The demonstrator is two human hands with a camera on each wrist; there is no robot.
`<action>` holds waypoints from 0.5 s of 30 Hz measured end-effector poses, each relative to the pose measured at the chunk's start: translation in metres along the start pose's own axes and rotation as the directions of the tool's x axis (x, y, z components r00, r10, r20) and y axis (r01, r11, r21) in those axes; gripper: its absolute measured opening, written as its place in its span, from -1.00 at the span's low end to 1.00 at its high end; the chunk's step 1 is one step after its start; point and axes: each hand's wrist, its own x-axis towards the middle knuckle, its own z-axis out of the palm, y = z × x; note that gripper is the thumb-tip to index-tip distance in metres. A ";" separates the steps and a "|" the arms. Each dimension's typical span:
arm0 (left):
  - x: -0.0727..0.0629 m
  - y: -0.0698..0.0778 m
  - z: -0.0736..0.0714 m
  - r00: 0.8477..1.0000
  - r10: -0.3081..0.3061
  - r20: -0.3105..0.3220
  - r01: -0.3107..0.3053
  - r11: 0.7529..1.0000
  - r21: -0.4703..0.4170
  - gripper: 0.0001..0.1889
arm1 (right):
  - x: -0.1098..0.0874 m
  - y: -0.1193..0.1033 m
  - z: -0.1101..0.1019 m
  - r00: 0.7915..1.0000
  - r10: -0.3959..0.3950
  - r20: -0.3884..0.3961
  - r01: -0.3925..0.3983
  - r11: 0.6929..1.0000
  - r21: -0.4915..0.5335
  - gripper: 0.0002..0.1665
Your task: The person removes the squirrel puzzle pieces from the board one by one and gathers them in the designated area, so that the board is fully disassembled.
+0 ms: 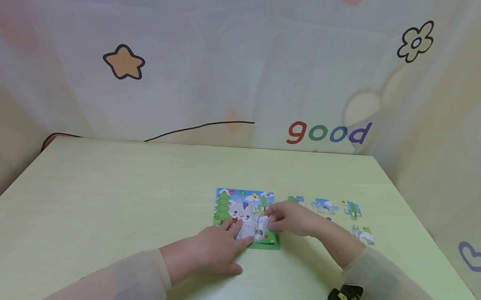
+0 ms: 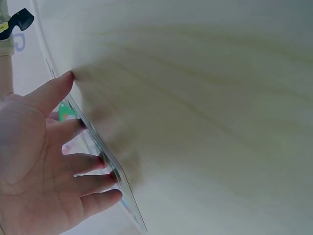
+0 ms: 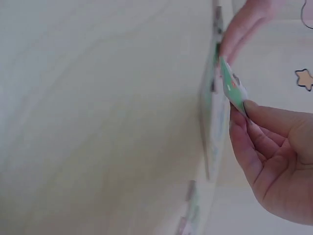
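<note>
A jigsaw puzzle [image 1: 224,205] with a picture of a grey-white kitten, trees and sky lies flat on the table in the head view. My right hand [image 1: 294,218] pinches a puzzle piece [image 3: 234,90] with white and green print between thumb and fingers. That piece is tilted over the puzzle's lower right part, with one end raised in the right wrist view. Spread fingers of my left hand [image 1: 218,250] rest on the lower left of the puzzle. From the left wrist view, this hand [image 2: 44,166] shows its palm, fingertips at the puzzle's edge.
To the right of the puzzle lie several loose pieces, among them a blue one [image 1: 324,205], one with a tree [image 1: 352,209] and a grey-green one [image 1: 362,235]. The right forearm passes over that area. A printed cloth wall [image 1: 234,75] stands behind the pale table [image 1: 121,192].
</note>
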 end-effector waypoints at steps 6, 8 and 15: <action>-0.002 -0.002 0.001 1.000 -0.022 -0.003 0.022 1.000 0.005 -0.29 | -0.010 0.005 -0.006 0.993 -0.114 -0.042 0.114 0.993 0.002 -0.66; -0.002 -0.002 0.002 1.000 -0.019 -0.017 0.019 1.000 0.003 -0.30 | -0.011 0.014 -0.008 0.994 -0.102 -0.047 0.103 0.994 0.019 -0.64; 0.002 0.001 0.004 1.000 -0.012 -0.023 0.012 1.000 -0.006 -0.30 | -0.028 0.036 -0.016 0.997 -0.078 -0.026 0.081 0.988 0.131 -0.60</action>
